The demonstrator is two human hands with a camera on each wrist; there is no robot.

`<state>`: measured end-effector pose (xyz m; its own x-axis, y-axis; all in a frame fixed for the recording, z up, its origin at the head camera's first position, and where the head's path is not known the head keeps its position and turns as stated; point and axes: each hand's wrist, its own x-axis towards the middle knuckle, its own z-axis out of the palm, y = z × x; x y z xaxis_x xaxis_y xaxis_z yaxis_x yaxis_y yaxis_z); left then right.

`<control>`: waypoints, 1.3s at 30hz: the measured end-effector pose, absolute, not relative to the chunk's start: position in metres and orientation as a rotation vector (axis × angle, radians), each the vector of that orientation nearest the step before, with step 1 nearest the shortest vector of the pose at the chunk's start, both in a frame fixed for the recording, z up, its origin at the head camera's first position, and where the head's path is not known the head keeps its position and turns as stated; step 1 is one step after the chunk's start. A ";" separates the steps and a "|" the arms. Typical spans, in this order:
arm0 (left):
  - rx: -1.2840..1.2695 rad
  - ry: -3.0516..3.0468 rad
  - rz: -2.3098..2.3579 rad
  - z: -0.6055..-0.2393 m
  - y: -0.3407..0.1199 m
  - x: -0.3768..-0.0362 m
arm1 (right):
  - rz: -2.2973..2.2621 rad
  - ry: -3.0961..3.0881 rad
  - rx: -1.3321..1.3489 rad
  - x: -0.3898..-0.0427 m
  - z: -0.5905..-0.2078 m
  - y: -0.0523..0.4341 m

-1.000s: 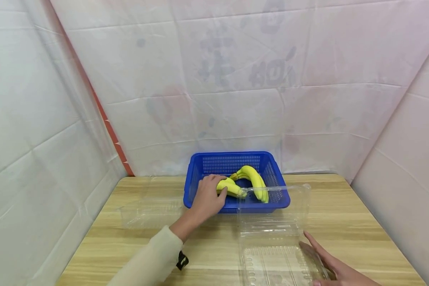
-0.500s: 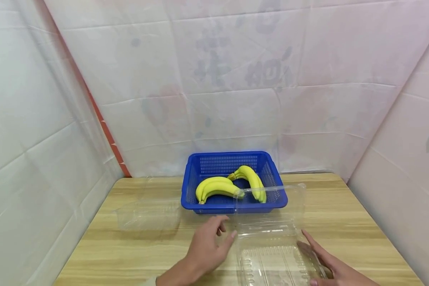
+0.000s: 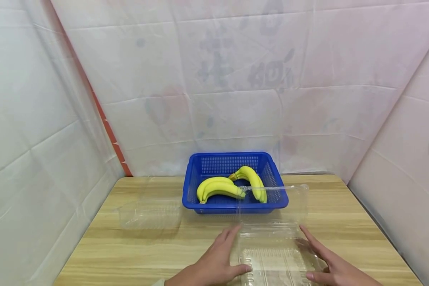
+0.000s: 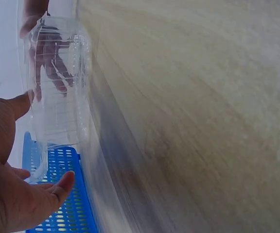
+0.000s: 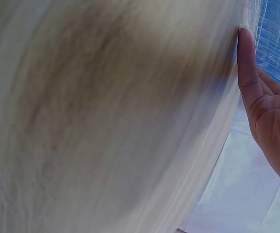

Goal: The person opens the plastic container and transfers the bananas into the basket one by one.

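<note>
While my left hand (image 3: 214, 264) and right hand (image 3: 334, 266) rest flat-fingered against the clear box (image 3: 277, 254), gripping nothing, it looks light, flimsy, slippery; I'd hold its side rims.

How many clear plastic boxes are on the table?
2: one open clamshell box between both hands in front of the blue basket, another box left of it.
</note>
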<state>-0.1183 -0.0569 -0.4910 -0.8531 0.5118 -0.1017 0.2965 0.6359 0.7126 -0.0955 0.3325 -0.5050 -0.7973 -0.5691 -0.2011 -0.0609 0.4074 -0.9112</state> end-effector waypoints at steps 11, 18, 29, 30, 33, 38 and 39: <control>0.814 2.611 1.013 -0.496 -0.054 -0.126 | -1.366 2.207 -0.546 -0.096 -0.508 0.332; 0.925 2.656 0.971 -0.496 -0.050 -0.131 | -1.339 2.207 -0.496 -0.096 -0.512 0.338; 1.025 2.673 0.892 -0.498 -0.031 -0.136 | -1.596 1.928 -0.611 -0.095 -0.522 0.356; 1.040 2.677 0.891 -0.499 -0.029 -0.136 | -1.619 1.890 -0.618 -0.095 -0.522 0.358; 1.061 2.683 0.889 -0.501 -0.021 -0.137 | -1.657 1.836 -0.652 -0.095 -0.524 0.367; 1.064 2.678 0.872 -0.504 -0.004 -0.142 | -1.705 1.758 -0.635 -0.096 -0.524 0.384; 1.065 2.677 0.867 -0.504 -0.001 -0.143 | -1.719 1.737 -0.644 -0.096 -0.524 0.387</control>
